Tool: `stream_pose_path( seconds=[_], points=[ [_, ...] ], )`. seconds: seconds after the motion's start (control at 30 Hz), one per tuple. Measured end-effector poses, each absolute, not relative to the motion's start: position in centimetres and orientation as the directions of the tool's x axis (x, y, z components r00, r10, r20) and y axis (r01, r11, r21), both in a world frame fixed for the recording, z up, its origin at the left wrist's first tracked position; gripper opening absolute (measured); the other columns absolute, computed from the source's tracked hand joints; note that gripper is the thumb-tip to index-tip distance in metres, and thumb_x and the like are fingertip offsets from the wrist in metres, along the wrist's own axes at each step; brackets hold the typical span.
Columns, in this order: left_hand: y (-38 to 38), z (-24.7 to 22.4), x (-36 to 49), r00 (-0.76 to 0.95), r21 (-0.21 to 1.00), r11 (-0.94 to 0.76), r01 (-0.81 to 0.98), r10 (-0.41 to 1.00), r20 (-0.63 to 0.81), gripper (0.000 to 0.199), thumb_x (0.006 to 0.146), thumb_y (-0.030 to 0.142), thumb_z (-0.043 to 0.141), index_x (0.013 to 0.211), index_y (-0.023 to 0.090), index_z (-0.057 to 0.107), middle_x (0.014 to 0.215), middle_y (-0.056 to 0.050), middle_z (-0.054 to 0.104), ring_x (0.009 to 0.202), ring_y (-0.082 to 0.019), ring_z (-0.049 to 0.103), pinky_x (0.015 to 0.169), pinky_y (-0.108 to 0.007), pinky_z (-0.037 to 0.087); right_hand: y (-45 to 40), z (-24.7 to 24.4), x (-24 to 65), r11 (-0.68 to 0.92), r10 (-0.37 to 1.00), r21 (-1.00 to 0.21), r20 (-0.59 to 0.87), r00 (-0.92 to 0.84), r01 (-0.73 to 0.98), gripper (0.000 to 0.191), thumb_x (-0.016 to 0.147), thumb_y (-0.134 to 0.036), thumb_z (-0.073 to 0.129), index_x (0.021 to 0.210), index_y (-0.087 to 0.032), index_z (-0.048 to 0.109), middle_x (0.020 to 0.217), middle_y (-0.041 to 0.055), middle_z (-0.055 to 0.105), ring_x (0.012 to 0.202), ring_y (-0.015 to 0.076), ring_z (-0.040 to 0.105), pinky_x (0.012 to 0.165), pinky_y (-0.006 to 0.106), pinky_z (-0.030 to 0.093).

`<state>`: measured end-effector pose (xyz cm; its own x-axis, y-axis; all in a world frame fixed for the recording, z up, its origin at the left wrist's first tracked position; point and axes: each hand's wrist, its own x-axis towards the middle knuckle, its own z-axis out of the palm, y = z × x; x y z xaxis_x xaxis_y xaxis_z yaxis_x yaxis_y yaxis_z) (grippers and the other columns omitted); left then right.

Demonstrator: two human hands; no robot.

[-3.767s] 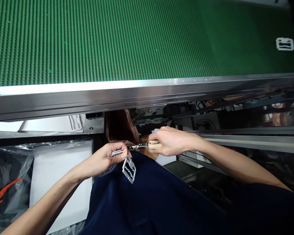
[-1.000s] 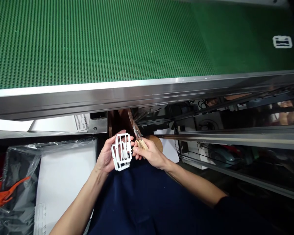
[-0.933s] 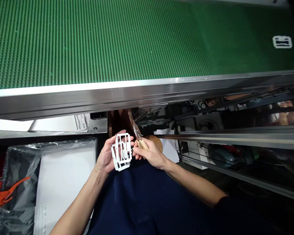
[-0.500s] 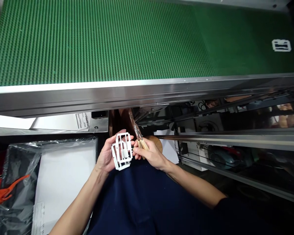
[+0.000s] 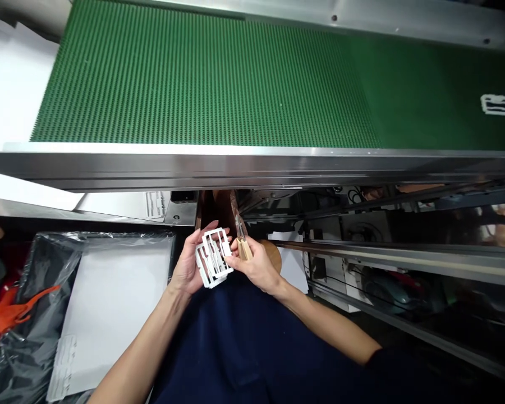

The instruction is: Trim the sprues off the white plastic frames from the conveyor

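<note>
Several white plastic frames [image 5: 214, 258] lie overlapped in my left hand [image 5: 189, 264], below the near edge of the green conveyor belt. Its fingers are behind them. My right hand [image 5: 256, 262] is wrapped round the tan handles of a small pair of cutters [image 5: 244, 247], whose metal jaws point up. The thumb of that hand touches the right edge of the frames. Another white frame [image 5: 497, 105] rests flat on the belt [image 5: 214, 78] at the far right.
The belt's metal rail [image 5: 252, 163] runs across in front of me. At the lower left stands a box lined with clear plastic [image 5: 29, 314], with white sheets [image 5: 122, 308] in it, beside an orange object [image 5: 12, 314]. Metal bars [image 5: 404, 261] cross the right side. Part of another person's hand shows at the left edge.
The view has shifted, so the belt sits more to the right. The frames are spread differently in my left hand, and my right thumb has come onto them. The cutters stay in my right hand.
</note>
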<state>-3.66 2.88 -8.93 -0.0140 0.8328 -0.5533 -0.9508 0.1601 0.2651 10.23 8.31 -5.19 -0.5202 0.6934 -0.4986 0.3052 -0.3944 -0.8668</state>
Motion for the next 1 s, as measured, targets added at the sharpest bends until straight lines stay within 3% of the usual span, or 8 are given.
stream_pose_path(
  seconds=[0.1,0.23,0.37,0.47,0.57,0.73,0.87,1.0],
  points=[
    [2.6,-9.0,-3.9,-0.049,0.222,0.104,-0.969,0.804,-0.592,0.035,0.088,0.038,0.048,0.108,0.013,0.060,0.096,-0.010,0.068,0.087,-0.022,0.065,0.078,-0.036,0.054,8.1,-5.7,9.9,-0.313,0.621,-0.848,-0.524,-0.583,0.428,0.027,0.065,-0.030,0.068,0.081,-0.018,0.050,0.070,-0.0034,0.053,0.062,0.0089,0.049,0.061,0.022,0.043],
    [1.8,-9.5,-4.0,-0.010,0.133,0.096,-0.987,0.775,-0.632,0.016,0.084,0.023,0.056,0.092,0.012,0.064,0.076,-0.004,0.068,0.071,-0.018,0.065,0.069,-0.031,0.055,7.6,-6.7,9.2,-0.142,0.627,-0.796,-0.532,-0.569,0.588,0.029,0.066,-0.033,0.067,0.084,-0.019,0.050,0.073,-0.0025,0.056,0.064,0.0112,0.052,0.063,0.025,0.044],
    [0.9,-9.8,-4.6,-0.092,0.154,0.011,-0.988,0.762,-0.641,0.019,0.084,0.026,0.057,0.099,0.015,0.062,0.085,-0.004,0.068,0.068,-0.019,0.065,0.067,-0.034,0.054,7.2,-7.8,7.7,-0.208,0.526,-0.844,-0.522,-0.671,0.493,0.028,0.066,-0.030,0.067,0.080,-0.018,0.046,0.079,-0.0007,0.055,0.068,0.0119,0.052,0.063,0.024,0.045],
    [-0.5,-9.6,-5.0,-0.287,0.325,-0.084,-0.942,0.704,-0.650,0.033,0.085,0.034,0.057,0.115,0.020,0.055,0.100,-0.006,0.066,0.085,-0.021,0.064,0.075,-0.033,0.052,6.8,-8.8,6.0,-0.240,0.558,-0.854,-0.510,-0.655,0.461,0.029,0.067,-0.032,0.067,0.082,-0.019,0.045,0.076,-0.0012,0.054,0.067,0.0124,0.051,0.062,0.025,0.045],
    [-2.6,-10.1,-4.6,-0.435,0.528,-0.047,-0.848,0.631,-0.642,0.038,0.081,0.032,0.063,0.116,0.019,0.055,0.106,-0.008,0.064,0.097,-0.022,0.060,0.077,-0.027,0.048,6.2,-9.8,3.7,-0.238,0.599,-0.818,-0.548,-0.584,0.524,0.030,0.069,-0.036,0.065,0.083,-0.019,0.046,0.074,-0.0003,0.056,0.066,0.0145,0.054,0.063,0.027,0.046],
    [-5.5,-13.5,-5.8,-0.609,0.786,0.208,-0.582,0.529,-0.591,0.041,0.082,0.048,0.053,0.104,0.013,0.061,0.089,-0.009,0.067,0.077,-0.023,0.062,0.063,-0.029,0.048,5.3,-10.1,0.3,-0.064,0.553,-0.718,-0.604,-0.575,0.693,0.030,0.074,-0.040,0.058,0.092,-0.016,0.054,0.089,0.0065,0.064,0.084,0.0209,0.060,0.077,0.031,0.046],
    [-5.5,-15.6,-15.1,-0.807,0.896,0.260,-0.361,0.394,-0.440,0.044,0.075,0.052,0.056,0.094,0.013,0.060,0.077,-0.006,0.064,0.074,-0.023,0.059,0.065,-0.030,0.047,5.5,-10.5,-0.2,0.081,0.557,-0.649,-0.600,-0.574,0.757,0.045,0.078,-0.048,0.051,0.110,-0.017,0.056,0.109,0.0097,0.063,0.104,0.0247,0.057,0.087,0.033,0.044],
    [-1.9,-15.2,-30.5,-0.923,0.926,0.359,-0.118,0.303,-0.235,0.028,0.073,0.038,0.057,0.088,0.014,0.059,0.084,-0.006,0.062,0.082,-0.025,0.056,0.076,-0.035,0.045,6.0,-11.9,0.8,0.180,0.583,-0.586,-0.584,-0.565,0.790,0.056,0.076,-0.052,0.052,0.119,-0.018,0.056,0.121,0.0098,0.057,0.116,0.0271,0.050,0.095,0.035,0.041]
  ],
)
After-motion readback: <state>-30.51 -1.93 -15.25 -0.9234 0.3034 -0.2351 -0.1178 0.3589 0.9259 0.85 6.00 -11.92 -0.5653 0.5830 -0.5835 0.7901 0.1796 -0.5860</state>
